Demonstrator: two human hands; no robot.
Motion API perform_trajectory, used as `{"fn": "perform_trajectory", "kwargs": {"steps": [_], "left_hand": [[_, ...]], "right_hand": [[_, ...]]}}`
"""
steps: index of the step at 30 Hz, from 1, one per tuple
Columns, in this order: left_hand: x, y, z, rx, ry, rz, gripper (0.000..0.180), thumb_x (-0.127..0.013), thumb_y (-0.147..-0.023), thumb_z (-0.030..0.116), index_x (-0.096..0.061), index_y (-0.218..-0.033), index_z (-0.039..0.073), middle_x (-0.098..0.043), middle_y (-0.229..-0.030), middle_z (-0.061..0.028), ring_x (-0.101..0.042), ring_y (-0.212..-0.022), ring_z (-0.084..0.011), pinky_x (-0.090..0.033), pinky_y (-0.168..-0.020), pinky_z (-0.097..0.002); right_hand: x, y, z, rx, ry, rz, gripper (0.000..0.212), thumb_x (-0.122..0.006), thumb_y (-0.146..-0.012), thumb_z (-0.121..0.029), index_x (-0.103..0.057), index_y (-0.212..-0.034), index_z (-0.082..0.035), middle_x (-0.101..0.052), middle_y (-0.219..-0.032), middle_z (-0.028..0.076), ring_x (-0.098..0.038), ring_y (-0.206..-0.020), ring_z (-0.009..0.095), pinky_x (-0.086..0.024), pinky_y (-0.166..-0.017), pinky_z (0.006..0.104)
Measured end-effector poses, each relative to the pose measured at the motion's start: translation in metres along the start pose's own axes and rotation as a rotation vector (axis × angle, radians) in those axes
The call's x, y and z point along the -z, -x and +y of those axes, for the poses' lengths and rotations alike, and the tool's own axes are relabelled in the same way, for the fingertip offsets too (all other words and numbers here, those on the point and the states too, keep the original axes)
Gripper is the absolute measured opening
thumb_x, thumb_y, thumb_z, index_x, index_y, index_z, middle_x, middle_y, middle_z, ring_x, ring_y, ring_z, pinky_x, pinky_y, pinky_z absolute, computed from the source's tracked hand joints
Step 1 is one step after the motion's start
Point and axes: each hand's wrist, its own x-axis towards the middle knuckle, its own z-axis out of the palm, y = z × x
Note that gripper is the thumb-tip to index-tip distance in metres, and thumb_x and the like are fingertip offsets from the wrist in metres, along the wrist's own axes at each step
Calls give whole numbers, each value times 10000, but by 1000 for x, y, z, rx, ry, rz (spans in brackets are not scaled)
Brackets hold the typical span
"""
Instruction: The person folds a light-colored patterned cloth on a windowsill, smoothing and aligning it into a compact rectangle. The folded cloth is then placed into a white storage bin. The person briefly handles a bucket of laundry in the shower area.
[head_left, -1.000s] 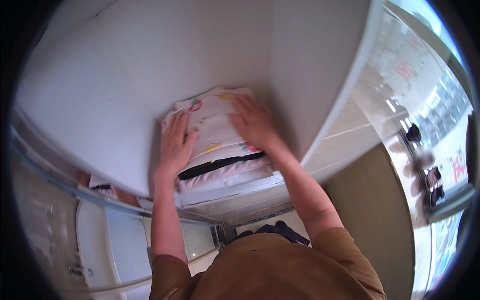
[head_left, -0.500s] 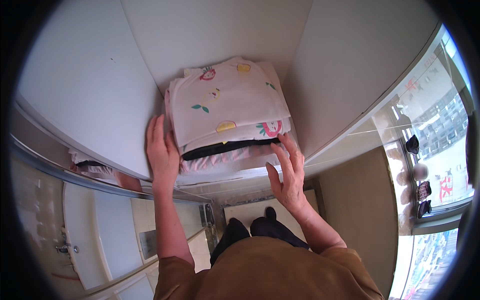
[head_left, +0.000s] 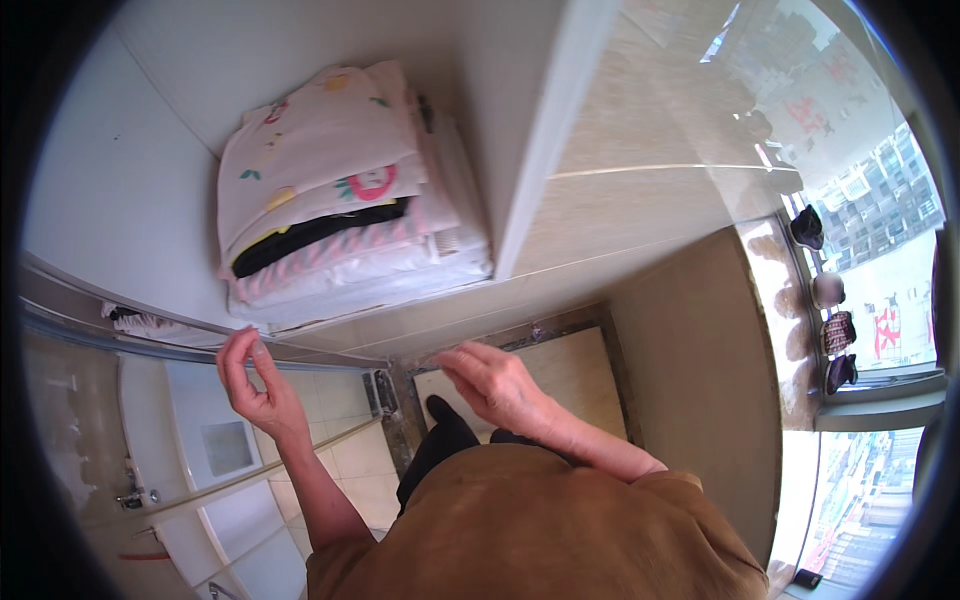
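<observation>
A stack of folded cloth stands in a white cabinet compartment at the upper left. On top lies a pale pink fabric [head_left: 320,150] printed with fruit and green leaves. Beneath it show a folded black cloth [head_left: 320,236], a pink striped cloth [head_left: 330,262] and white cloth [head_left: 380,285]. My left hand [head_left: 262,390] is just below the compartment's front edge, fingers loosely bent and apart from the thumb, holding nothing. My right hand [head_left: 500,388] hangs before my body, clear of the stack, its fingers loosely bent and partly turned from view; nothing shows in it.
The cabinet's side panel [head_left: 545,130] stands right of the stack. A sliding door's mirror-like surface [head_left: 170,430] is on the left. Beige tiled wall [head_left: 650,190] runs to a window ledge at right with several small dark objects, among them a patterned one [head_left: 838,330].
Both hands have left the stack's sides and drawn back toward my body. The view has turned right, so the cabinet and stack appear farther left.
</observation>
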Motion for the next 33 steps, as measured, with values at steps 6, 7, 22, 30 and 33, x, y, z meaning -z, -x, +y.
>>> {"fn": "perform_trajectory", "kwargs": {"steps": [6,7,22,30,33], "left_hand": [[-79,112,90,324,329,-234,86,-578,-955,-8,-655,-992,5,-667,-911,-72,-636,-800,-165,-507,-760,-288],[-92,130,112,319,319,-318,82,-583,-950,-6,-657,-979,10,-669,-896,-69,-638,-787,-166,-507,-745,-294],[-189,251,290,-170,621,-1166,202,-641,-875,-54,-651,-1068,7,-665,-951,-120,-685,-805,-231,-554,-727,-345],[-232,282,354,-318,746,-1436,191,-634,-878,-50,-663,-1060,1,-664,-951,-117,-682,-815,-226,-556,-741,-335],[-251,303,390,-423,805,-1497,180,-645,-874,-38,-659,-1048,8,-657,-956,-123,-679,-815,-247,-555,-740,-348]], "right_hand": [[83,111,41,-258,312,-550,331,-659,-928,-197,-593,-1213,-41,-652,-1003,155,-646,-980,362,-537,-820,467],[98,129,48,-264,320,-503,330,-662,-929,-222,-595,-1197,-42,-649,-998,155,-645,-968,359,-537,-810,466],[194,248,57,-549,276,103,214,-646,-920,-155,-650,-1060,7,-679,-979,170,-679,-924,365,-553,-775,460],[241,332,44,-699,405,483,157,-625,-903,-99,-625,-1035,-13,-653,-922,181,-670,-878,386,-551,-724,476],[268,377,49,-779,526,689,195,-645,-904,-109,-635,-1082,-28,-647,-1001,165,-648,-967,362,-540,-817,455]]}}
